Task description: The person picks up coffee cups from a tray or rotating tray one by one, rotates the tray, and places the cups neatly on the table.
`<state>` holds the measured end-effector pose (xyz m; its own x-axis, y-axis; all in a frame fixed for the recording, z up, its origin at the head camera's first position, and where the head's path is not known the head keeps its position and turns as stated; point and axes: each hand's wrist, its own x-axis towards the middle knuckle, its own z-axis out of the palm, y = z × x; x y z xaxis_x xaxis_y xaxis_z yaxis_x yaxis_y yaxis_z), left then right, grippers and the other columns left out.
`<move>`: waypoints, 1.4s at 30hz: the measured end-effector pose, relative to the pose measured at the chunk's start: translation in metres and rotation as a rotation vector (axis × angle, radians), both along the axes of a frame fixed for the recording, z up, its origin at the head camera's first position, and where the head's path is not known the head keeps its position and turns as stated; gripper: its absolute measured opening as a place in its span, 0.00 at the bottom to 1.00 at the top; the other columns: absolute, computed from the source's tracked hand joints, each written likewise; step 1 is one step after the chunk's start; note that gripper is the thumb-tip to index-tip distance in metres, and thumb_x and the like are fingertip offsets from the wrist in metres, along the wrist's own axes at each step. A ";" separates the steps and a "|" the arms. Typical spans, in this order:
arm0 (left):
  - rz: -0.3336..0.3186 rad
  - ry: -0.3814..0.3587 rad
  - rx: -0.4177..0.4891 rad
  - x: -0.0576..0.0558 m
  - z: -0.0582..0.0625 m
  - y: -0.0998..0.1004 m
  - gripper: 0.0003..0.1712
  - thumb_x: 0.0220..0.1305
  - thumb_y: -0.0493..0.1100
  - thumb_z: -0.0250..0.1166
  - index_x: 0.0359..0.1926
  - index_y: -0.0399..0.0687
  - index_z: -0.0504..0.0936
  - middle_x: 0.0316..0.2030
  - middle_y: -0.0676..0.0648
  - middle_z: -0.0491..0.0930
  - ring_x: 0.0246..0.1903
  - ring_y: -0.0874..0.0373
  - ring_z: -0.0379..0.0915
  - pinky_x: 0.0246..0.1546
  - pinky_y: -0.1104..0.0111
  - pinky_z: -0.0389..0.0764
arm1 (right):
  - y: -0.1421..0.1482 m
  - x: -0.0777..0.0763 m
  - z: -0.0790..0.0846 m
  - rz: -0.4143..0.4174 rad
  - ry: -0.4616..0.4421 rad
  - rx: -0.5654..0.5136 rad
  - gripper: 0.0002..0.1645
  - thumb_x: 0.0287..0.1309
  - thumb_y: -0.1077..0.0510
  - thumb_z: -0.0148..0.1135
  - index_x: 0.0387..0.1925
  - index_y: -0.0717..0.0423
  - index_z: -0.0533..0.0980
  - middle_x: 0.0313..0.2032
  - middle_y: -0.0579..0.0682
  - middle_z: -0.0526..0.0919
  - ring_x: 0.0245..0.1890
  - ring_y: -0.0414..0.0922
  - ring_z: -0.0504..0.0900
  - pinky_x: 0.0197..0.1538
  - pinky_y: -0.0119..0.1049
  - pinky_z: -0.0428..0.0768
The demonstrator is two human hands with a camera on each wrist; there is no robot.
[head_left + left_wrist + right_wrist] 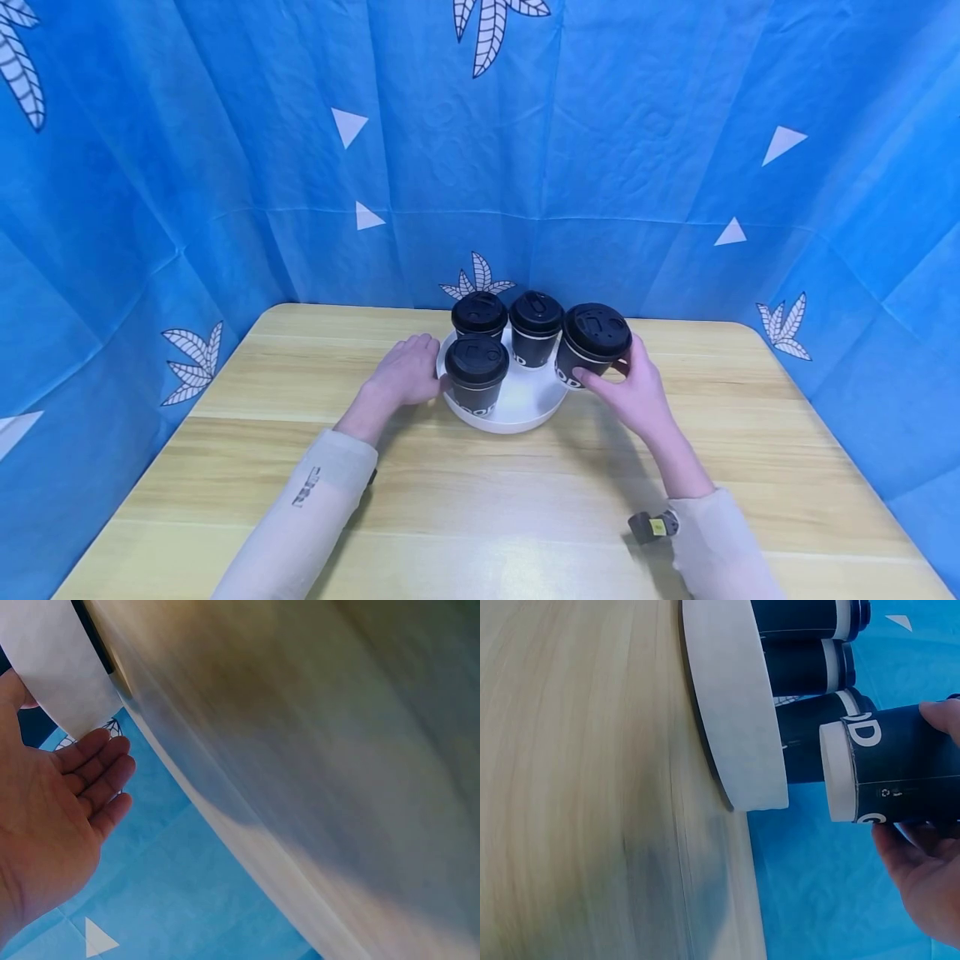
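My right hand [633, 392] grips a black-lidded dark paper cup [596, 337], thumb on the near side and fingers round the far side. In the right wrist view the cup's pale base [840, 774] is raised beside the tray wall. My left hand [405, 371] holds the left rim of a round white tray [528, 400]; in the left wrist view its thumb goes behind the tray wall [64, 664], with the fingers [109, 769] outside. Three similar cups stand upright on the tray: a front-left one [477, 371], a back-left one [480, 313] and a back-middle one [536, 325].
The tray stands on a light wooden table [480, 508], near its back edge. A blue curtain [637, 150] with leaf and triangle prints surrounds the table at the back and sides. A small dark device [651, 527] is at the right wrist.
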<state>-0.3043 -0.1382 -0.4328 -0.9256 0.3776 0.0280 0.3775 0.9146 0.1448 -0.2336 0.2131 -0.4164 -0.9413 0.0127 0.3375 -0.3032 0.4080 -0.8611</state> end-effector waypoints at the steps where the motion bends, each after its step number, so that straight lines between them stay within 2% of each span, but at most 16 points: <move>1: -0.001 0.001 0.000 0.000 0.000 0.000 0.29 0.59 0.57 0.69 0.51 0.41 0.75 0.43 0.45 0.73 0.45 0.48 0.68 0.52 0.55 0.75 | 0.000 0.000 0.000 -0.002 -0.001 0.001 0.51 0.54 0.59 0.78 0.75 0.60 0.61 0.64 0.60 0.75 0.61 0.53 0.75 0.69 0.53 0.74; 15: -0.001 0.002 0.008 0.001 0.001 0.001 0.28 0.60 0.58 0.70 0.49 0.41 0.75 0.43 0.46 0.73 0.45 0.48 0.68 0.52 0.55 0.75 | 0.007 -0.001 0.000 -0.012 -0.025 0.015 0.52 0.57 0.59 0.77 0.76 0.60 0.58 0.68 0.61 0.71 0.66 0.58 0.72 0.69 0.58 0.73; 23: -0.008 0.001 0.006 -0.001 0.002 0.002 0.29 0.60 0.58 0.70 0.50 0.41 0.75 0.43 0.46 0.73 0.45 0.48 0.68 0.51 0.55 0.74 | 0.010 -0.006 -0.002 -0.050 -0.016 0.038 0.51 0.57 0.58 0.76 0.75 0.60 0.59 0.67 0.61 0.73 0.65 0.56 0.73 0.68 0.56 0.75; 34: -0.006 -0.008 0.004 0.001 0.003 0.001 0.29 0.60 0.58 0.70 0.51 0.41 0.75 0.43 0.46 0.73 0.45 0.49 0.68 0.53 0.55 0.75 | 0.016 -0.008 -0.003 -0.058 -0.009 0.026 0.50 0.57 0.59 0.76 0.75 0.61 0.59 0.67 0.62 0.72 0.65 0.59 0.73 0.68 0.58 0.74; 42: 0.003 -0.010 0.005 0.001 0.001 0.000 0.30 0.60 0.59 0.70 0.51 0.40 0.76 0.45 0.45 0.74 0.45 0.48 0.68 0.53 0.54 0.75 | 0.019 -0.009 -0.001 -0.078 -0.011 0.034 0.50 0.57 0.59 0.76 0.75 0.60 0.59 0.66 0.61 0.72 0.64 0.56 0.73 0.68 0.57 0.75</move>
